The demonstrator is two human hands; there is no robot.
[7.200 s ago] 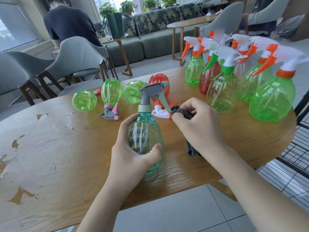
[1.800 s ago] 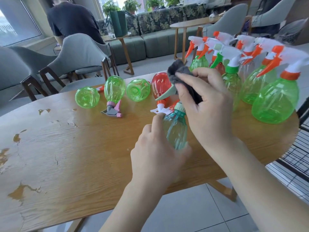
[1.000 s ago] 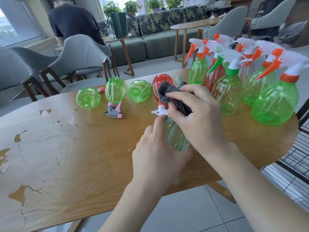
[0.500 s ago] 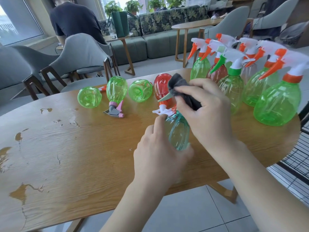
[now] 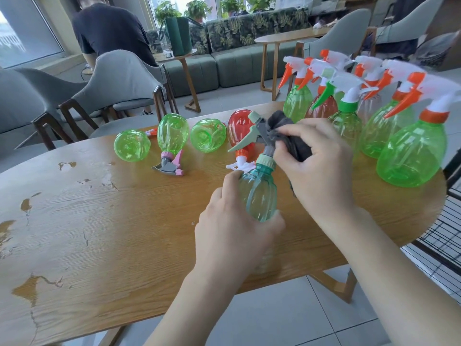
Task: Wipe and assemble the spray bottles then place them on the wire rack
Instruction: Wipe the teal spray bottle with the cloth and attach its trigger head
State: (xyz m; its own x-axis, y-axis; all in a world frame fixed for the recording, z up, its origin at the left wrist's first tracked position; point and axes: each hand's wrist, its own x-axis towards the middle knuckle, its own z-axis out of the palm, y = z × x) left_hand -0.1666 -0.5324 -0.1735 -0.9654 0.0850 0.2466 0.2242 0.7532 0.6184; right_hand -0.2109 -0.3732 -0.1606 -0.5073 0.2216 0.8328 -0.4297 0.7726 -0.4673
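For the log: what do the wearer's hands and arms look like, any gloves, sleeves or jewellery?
Both are bare. The left hand and right hand wear no gloves, and no rings or watch show. Both forearms are uncovered to the frame edge, with no sleeve in view.

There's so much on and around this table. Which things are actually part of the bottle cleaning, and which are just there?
Part of the job:
teal spray bottle, held by the left hand
grey cloth, in the right hand
lying bottles
standing bottles
wire rack

Just there:
grey chairs
sofa
potted plants
seated person
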